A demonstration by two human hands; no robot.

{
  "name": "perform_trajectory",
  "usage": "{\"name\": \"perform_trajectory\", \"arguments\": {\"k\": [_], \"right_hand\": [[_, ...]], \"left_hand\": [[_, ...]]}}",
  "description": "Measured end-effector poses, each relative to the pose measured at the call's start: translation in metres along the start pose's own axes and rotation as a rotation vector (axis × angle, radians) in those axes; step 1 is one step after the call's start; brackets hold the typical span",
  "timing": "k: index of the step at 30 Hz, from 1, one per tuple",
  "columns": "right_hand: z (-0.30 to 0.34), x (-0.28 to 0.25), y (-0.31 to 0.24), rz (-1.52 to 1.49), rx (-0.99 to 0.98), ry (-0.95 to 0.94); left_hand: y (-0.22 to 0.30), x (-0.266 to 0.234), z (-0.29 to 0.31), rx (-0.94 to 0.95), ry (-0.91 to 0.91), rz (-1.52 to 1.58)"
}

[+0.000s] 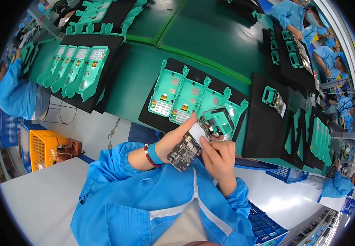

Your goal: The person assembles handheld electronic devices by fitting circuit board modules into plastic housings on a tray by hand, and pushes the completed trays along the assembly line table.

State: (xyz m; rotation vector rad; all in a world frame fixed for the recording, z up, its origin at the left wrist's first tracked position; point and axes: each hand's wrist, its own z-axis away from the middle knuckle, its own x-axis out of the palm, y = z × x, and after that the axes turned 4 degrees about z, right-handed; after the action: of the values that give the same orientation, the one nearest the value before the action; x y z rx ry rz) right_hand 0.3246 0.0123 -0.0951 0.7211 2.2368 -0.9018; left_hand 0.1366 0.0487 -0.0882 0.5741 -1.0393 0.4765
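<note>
My left hand is closed around the edge of a dark circuit board, its thumb stretched along the upper side. The board is tilted over the near edge of the work table. A smooth pale patch covers part of the board. My right hand has curled fingers, and its index fingertip presses on the board at that patch. Its thumb is hidden. At the board's far end sits a green plastic frame with small dark parts and wires. Just beyond, several green plastic housings lie open-side up on a black mat.
Another black mat at left bears a row of green housings. On the right mat lies one green frame with a board. Co-workers in blue work at both sides. An orange crate stands at lower left.
</note>
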Motion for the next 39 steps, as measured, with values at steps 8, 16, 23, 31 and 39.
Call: {"name": "perform_trajectory", "arguments": {"k": [8,16,23,31,39], "right_hand": [[-0.015,0.0,-0.002,-0.831,0.588,0.209],[-0.033,0.013,-0.012,-1.082,0.726,0.069],[-0.03,0.013,0.0,-0.993,0.557,0.012],[-0.018,0.018,0.001,-0.78,0.483,0.068],[-0.026,0.004,-0.005,-0.847,0.519,-0.032]], "left_hand": [[-0.003,0.0,0.01,0.415,0.006,-0.843],[0.002,-0.004,0.018,0.712,0.068,-1.385],[0.001,-0.006,0.021,0.627,0.039,-1.251],[-0.006,-0.005,0.018,0.597,-0.016,-1.168],[-0.008,0.001,0.019,0.474,0.063,-0.916]]}}
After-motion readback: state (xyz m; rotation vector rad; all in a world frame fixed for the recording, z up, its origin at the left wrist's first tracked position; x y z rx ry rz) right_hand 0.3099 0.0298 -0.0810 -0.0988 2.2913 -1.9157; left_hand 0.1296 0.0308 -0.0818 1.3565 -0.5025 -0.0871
